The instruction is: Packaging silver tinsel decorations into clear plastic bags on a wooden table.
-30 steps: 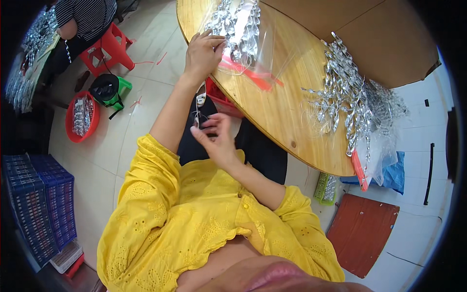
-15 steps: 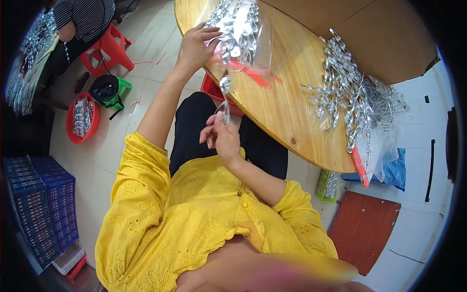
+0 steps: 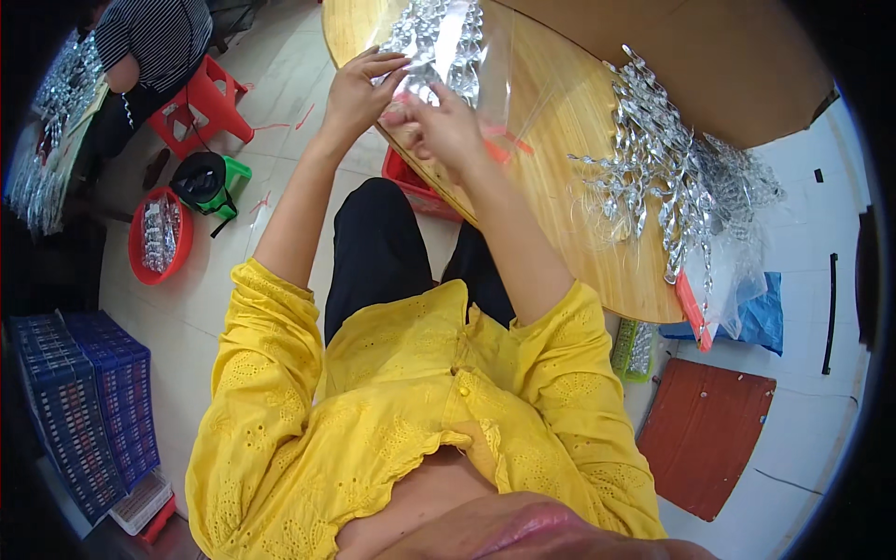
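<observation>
Both hands have come up from the lap to the table [image 3: 560, 233] edge. The left hand [image 3: 359, 89] pinches the clear bag [image 3: 448, 47] of silver pieces at that near edge; the right hand [image 3: 443, 126], fingers curled, now works beside it, so bagging seems underway.

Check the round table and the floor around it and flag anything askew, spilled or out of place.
One thing stands out: the clear bag of silvery pieces on the right of the wooden table sags over the table's edge, with its red strip hanging off. By the left hand and right hand, nothing looks spilled or damaged.
</observation>
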Demonstrator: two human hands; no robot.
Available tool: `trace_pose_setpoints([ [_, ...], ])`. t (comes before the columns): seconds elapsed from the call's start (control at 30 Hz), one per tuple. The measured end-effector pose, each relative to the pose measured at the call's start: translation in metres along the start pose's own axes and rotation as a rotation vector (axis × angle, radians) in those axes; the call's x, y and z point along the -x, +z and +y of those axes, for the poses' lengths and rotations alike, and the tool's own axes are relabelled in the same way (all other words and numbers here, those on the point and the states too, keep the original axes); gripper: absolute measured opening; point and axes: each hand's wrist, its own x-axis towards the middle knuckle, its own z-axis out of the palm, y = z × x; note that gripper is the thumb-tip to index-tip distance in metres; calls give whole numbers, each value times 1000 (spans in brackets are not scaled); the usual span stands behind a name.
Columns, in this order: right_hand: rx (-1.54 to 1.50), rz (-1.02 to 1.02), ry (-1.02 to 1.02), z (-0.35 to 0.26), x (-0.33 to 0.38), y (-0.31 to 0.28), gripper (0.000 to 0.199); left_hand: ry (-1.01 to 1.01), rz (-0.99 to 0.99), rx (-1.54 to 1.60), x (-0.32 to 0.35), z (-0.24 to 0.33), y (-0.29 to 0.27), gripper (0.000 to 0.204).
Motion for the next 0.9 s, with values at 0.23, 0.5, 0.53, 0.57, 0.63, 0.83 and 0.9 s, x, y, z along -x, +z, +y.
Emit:
trace_pose_setpoints([
  [0.23, 535, 54, -403, 5, 17, 12, 35, 32, -58, -71, 9, 4, -11, 21],
  [0.5, 848, 349, -514, 10, 154, -99, 12, 7, -21, -65, 44, 65, -17, 31],
  [0.53, 778, 478, -393, 11, 168, -118, 11, 7, -29, -35, 48, 76, -18, 31],
  [0.57, 812, 541, -380, 3, 181, -137, 11, 8, -36, -7, 51, 83, -17, 31],
  [0.63, 845, 608, -361, -6, 194, -160, 10, 118, -37, -3, 54, 90, -8, 31],
  [0.83, 1245, 419, -590, -6, 174, -171, 11, 148, -183, 160, 52, 123, 28, 30],
  [0.9, 1276, 367, -571, -2, 162, -173, 10, 173, -262, 152, 49, 130, 36, 29],
])
